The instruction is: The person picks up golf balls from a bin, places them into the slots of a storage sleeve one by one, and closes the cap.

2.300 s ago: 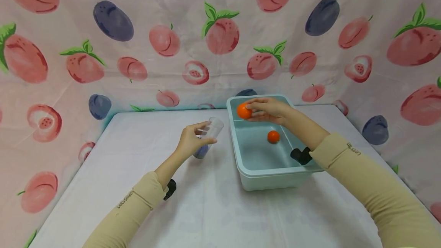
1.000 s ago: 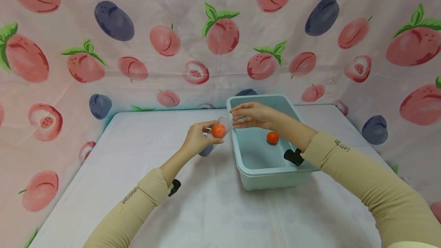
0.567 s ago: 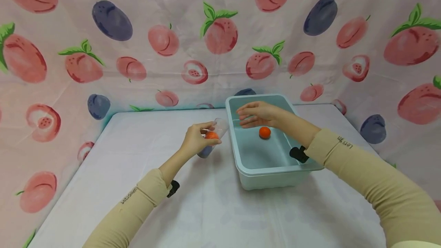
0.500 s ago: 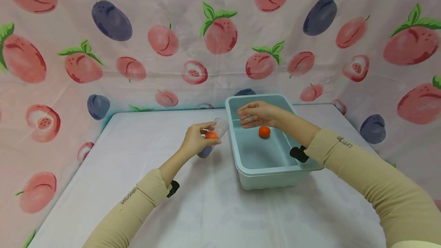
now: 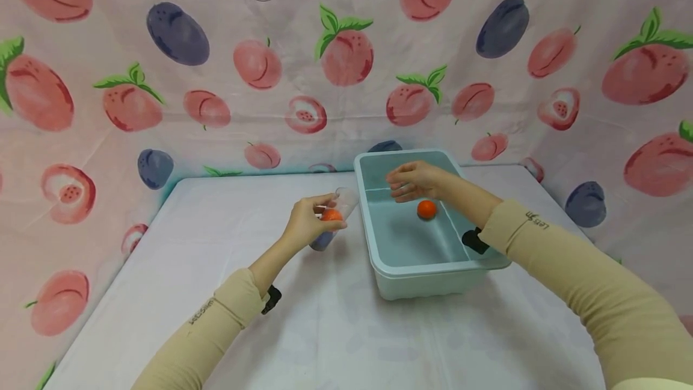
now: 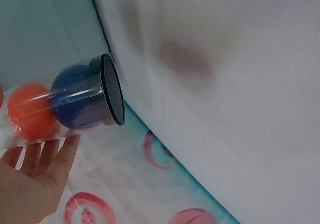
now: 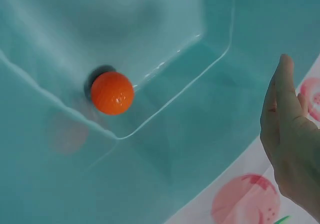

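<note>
My left hand grips a clear plastic tube, tilted with its mouth up toward the right. Inside, a dark blue ball sits against the black end cap. An orange ball lies behind it, and the edge of another orange one shows at the left border of the left wrist view. My right hand hovers over the light blue bin, fingers loosely bent and holding nothing. On the bin's floor rests a single orange ball, below and apart from that hand.
The bin stands on a white-covered table, right of the tube. A fruit-print cloth hangs behind the table. Black wrist cameras are strapped under both wrists.
My right hand carried an orange ball to the tube's mouth and let go; the ball slid down inside. That hand then drew back rightward over the bin. The bin's ball rolled slightly.
</note>
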`<state>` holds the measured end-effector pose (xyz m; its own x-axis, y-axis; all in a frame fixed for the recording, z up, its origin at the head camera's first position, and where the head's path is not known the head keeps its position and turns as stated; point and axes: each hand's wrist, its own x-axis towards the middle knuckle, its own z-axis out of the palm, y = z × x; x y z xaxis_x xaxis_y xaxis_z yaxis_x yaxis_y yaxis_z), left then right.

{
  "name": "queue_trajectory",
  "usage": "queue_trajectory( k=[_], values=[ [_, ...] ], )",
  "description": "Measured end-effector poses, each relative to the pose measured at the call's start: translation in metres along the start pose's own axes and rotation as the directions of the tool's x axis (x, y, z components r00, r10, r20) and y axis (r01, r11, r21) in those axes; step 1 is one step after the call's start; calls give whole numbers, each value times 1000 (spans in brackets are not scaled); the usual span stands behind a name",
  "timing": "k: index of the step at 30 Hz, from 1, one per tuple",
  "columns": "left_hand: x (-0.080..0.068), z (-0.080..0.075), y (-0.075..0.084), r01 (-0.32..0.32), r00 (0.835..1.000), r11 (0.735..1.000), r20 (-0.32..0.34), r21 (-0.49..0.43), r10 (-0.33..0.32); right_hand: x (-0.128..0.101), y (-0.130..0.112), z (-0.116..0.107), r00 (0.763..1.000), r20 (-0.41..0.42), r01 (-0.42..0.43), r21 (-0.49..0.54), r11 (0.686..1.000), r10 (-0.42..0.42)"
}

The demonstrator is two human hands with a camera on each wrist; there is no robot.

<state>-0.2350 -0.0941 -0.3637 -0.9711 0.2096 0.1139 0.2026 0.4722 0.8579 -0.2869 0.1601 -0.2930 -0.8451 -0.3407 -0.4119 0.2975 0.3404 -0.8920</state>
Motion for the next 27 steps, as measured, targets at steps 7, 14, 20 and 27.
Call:
queue_trajectory(
  k=[7, 14, 20, 27],
  values=[
    [-4, -3, -5, -7, 1000, 1000, -30, 11, 7, 6, 9, -6, 1000, -10, -21, -67, 997, 21],
    [-4, -4, -7, -12, 999, 1000, -31, 3, 12, 11, 17, -12, 998, -61, -39, -130, 991, 31],
    [-5, -4, -7, -3, 999, 1000, -38, 5, 4, 19, 20, -18, 993, -99, -76, -188, 979, 58],
    [-6, -2, -6, -2, 1000, 1000, -22, -1, 2, 23, 22, -27, 993, -98, -91, -232, 968, 70]
  ],
)
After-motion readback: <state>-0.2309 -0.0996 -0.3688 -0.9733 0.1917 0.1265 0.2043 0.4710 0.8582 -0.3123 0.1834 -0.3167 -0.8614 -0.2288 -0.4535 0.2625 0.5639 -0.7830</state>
